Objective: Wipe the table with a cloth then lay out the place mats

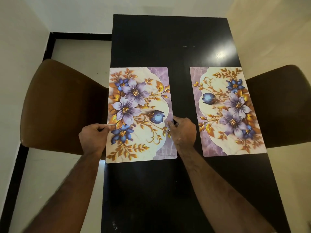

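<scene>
Head view shows a long black tabletop (168,39) running away from the person, with 1 brown chair (64,105) at its left edge and another brown chair (282,105) at its right edge. 2 floral place mats lie on it with their long axes along the tabletop's length: the right mat (227,111) sits flat against the right edge, square to its chair, while the left mat (139,113) sits at the left edge and overhangs it slightly near its closest corner. Both hands are on the left mat, 1 on each long side. The left hand (94,137) is closed in a pinching grip on the mat's outer edge, just off the tabletop's left edge; the right hand (183,130) has its fingers curled onto the mat's inner edge, toward the tabletop's middle line. The coming move probably turns on that overhang: the mat likely needs nudging inward, toward the right hand. No cloth is visible and no containers are in sight, so wiping looks done.
</scene>
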Demonstrator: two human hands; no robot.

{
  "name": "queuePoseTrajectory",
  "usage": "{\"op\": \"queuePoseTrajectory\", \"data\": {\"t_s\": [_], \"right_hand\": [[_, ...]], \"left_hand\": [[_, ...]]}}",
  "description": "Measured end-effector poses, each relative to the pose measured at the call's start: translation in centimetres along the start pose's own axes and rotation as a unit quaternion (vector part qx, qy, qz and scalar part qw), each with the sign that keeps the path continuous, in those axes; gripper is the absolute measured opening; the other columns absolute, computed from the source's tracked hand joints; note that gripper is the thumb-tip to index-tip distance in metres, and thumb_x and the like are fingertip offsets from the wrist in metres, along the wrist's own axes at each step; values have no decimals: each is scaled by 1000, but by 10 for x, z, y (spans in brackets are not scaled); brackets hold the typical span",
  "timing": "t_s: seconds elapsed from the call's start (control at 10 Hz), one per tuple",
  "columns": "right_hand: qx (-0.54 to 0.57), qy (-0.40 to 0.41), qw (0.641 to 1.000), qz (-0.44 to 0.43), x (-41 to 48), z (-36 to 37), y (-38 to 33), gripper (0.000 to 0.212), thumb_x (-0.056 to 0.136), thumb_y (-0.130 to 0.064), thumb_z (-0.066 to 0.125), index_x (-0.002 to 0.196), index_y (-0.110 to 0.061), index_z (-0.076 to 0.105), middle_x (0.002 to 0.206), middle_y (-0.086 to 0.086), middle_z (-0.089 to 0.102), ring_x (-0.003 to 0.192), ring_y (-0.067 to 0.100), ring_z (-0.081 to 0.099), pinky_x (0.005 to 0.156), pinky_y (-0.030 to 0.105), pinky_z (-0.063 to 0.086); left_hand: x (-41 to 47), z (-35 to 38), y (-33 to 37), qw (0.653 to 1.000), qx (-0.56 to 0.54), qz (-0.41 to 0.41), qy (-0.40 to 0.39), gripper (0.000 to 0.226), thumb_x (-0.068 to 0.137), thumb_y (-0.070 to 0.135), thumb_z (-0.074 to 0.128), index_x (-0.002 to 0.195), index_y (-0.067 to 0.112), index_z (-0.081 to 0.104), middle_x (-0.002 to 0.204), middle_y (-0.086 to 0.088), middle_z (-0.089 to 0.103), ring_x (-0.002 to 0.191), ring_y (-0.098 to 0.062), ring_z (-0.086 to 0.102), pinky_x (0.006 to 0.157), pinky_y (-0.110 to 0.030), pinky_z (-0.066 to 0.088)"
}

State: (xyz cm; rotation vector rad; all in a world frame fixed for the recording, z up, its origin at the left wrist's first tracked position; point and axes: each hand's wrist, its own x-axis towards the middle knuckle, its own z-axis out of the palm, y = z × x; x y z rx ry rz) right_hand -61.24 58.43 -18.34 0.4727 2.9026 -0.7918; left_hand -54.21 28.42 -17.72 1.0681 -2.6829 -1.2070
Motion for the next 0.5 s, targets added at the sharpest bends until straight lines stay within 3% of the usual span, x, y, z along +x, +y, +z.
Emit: {"op": "queuePoseTrajectory", "data": {"t_s": [0.1, 0.3, 0.4, 0.5], "right_hand": [[-2, -2, 1000, 2, 1, 1, 2, 58, 97, -55, 79, 144, -20, 74, 131, 5, 77, 103, 19, 76, 79, 26, 58], [1, -5, 1000, -4, 1, 0, 3, 58, 98, -54, 79, 144, -19, 74, 132, 5, 77, 106, 21, 77, 85, 31, 61], [39, -13, 999, 7, 3, 0, 5, 55, 100, -57, 76, 139, -18, 77, 126, 3, 80, 103, 18, 78, 83, 29, 63], [100, -57, 993, 5, 8, -7, 9, 64, 101, -68, 66, 136, -16, 79, 119, 1, 82, 99, 15, 77, 69, 18, 52]], "left_hand": [[0, 0, 0, 1000, -4, -10, -2, 31, 96, 34, 86, 112, 8, 84, 102, -6, 83, 83, -22, 79, 71, -37, 65], [-2, -1, 4, 1000, 10, -13, 3, 29, 97, 30, 86, 111, 6, 83, 101, -6, 82, 84, -22, 78, 68, -32, 61], [-2, -1, 6, 1000, 12, -15, 1, 28, 96, 30, 86, 112, 7, 84, 102, -9, 83, 88, -26, 80, 75, -43, 66], [-7, -5, 10, 999, -2, -43, 9, 32, 97, 30, 85, 119, 6, 82, 106, -10, 82, 93, -30, 81, 83, -51, 68]]}}
